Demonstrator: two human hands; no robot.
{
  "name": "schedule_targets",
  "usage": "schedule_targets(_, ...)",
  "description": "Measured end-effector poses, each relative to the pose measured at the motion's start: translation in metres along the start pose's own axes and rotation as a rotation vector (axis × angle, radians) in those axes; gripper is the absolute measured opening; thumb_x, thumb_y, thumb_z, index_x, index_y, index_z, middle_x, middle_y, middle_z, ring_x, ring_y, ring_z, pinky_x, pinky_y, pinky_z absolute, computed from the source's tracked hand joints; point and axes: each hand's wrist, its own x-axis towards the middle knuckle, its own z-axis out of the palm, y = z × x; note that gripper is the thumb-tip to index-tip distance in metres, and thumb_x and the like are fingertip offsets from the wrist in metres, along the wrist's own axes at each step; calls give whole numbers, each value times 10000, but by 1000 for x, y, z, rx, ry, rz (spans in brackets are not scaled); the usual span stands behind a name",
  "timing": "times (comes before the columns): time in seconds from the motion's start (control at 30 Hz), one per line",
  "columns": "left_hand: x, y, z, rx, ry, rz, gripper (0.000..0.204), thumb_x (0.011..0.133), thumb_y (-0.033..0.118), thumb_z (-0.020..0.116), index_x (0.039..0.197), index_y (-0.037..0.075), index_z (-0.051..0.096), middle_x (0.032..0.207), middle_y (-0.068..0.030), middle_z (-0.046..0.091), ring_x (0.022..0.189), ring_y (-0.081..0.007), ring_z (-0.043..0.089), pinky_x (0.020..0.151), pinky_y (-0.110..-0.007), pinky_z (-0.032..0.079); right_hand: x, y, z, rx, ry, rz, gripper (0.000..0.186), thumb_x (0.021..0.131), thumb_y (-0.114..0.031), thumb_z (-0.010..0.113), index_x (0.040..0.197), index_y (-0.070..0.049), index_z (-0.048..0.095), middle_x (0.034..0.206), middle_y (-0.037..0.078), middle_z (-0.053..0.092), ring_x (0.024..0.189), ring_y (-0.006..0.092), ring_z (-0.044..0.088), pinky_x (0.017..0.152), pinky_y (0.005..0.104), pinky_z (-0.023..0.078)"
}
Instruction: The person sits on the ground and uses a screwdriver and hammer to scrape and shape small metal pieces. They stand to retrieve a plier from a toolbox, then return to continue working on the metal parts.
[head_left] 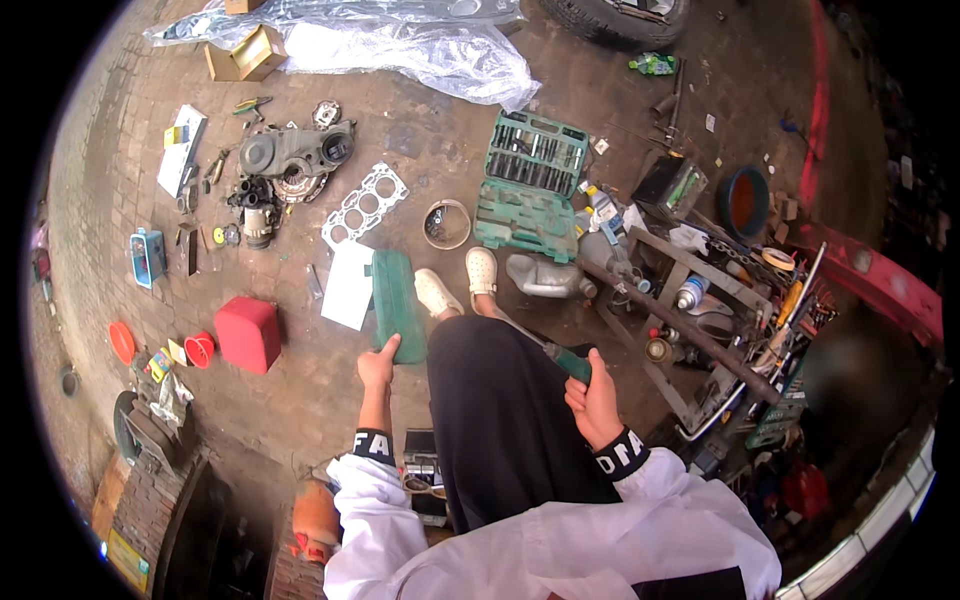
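Note:
My left hand (377,365) grips the near end of a long, flat green plastic case (393,300), thumb on top. Its far part overlaps a white sheet (347,288) on the ground. By my right knee, my right hand (597,400) is closed around the green handle of a long tool (570,362). The tool's thin metal shaft points away toward my shoes, and its tip is partly hidden by my leg. Beyond my feet lies an open green socket set case (530,190), dark sockets filling its far half.
A metal gasket (365,207), a ring (447,224) and a greasy engine housing (297,155) lie ahead. To the left stand a red stool (249,335) and a dark pit (225,515). A metal frame (660,375), grey jug (545,275) and tool pile crowd the right.

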Motion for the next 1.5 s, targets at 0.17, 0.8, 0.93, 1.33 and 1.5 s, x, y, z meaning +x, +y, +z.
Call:
schedule_targets(0.17, 140, 109, 88, -178, -145, 27, 626, 684, 473, 765, 845, -124, 664, 720, -136, 647, 598, -176, 587, 560, -324, 458, 52, 22, -15, 45, 182, 56, 360, 980, -402, 435, 764, -114, 440, 526, -38, 303, 392, 69, 244, 372, 223, 204)
schedule_targets(0.8, 404, 177, 283, -428, -174, 118, 490, 760, 246, 775, 1134, 7, 569, 639, -35, 544, 408, -99, 390, 382, -270, 315, 152, 96, -12, 269, 403, 239, 405, 990, -450, 379, 775, -113, 449, 521, -39, 298, 407, 68, 269, 388, 212, 212)
schedule_targets(0.93, 384, 178, 289, -233, -63, 99, 616, 745, 205, 764, 1265, -3, 507, 828, -90, 610, 469, -120, 462, 426, -287, 374, 162, 93, -2, 271, 412, 187, 415, 995, -445, 369, 782, -98, 451, 534, -40, 299, 419, 66, 267, 402, 211, 220)
schedule_targets(1.33, 241, 101, 157, -618, -405, -50, 318, 873, 92, 570, 1172, 7, 503, 868, -88, 660, 493, -87, 489, 443, -212, 397, 158, 88, 76, 273, 105, 184, 385, 984, -443, 408, 796, -108, 437, 543, -38, 300, 444, 62, 301, 403, 200, 244)
schedule_targets(1.5, 170, 82, 111, -715, -471, -165, 318, 867, 64, 534, 1179, 10, 503, 903, -84, 634, 639, -140, 549, 541, -250, 444, 243, 85, 158, 231, 84, 300, 271, 965, -414, 477, 879, -156, 480, 560, -67, 291, 423, 58, 275, 376, 230, 210)
